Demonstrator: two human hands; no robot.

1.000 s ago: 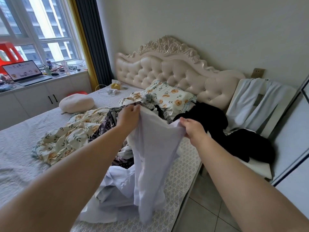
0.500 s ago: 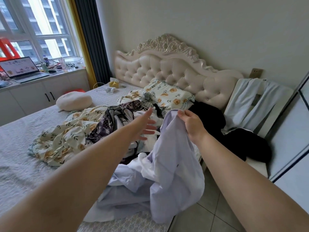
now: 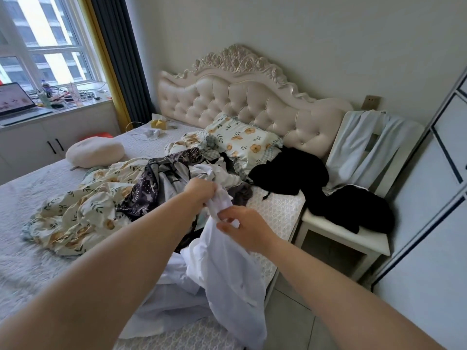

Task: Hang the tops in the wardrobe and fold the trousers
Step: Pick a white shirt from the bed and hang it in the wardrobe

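bedroom, bed (image 3: pixel 278 210) with tufted headboard (image 3: pixel 240 102); white top (image 3: pixel 227 274) held over the bed's near edge, hanging below the fingers onto the mattress. left hand (image 3: pixel 201 190): fingers curled round its bunched upper fabric; right hand (image 3: pixel 245 231): fingers pinching the same fabric just below. heap of clothes (image 3: pixel 156 188) just behind the fingers; chair (image 3: pixel 364 242) with black garments (image 3: pixel 353 210) to their right.

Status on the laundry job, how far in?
Done: nothing visible, no folded stack, no top hung. In hand: left hand and right hand grip a pale garment above the bed edge. Left: the tangled pile on the bed, black clothes on the chair, a pale blue piece over its back.
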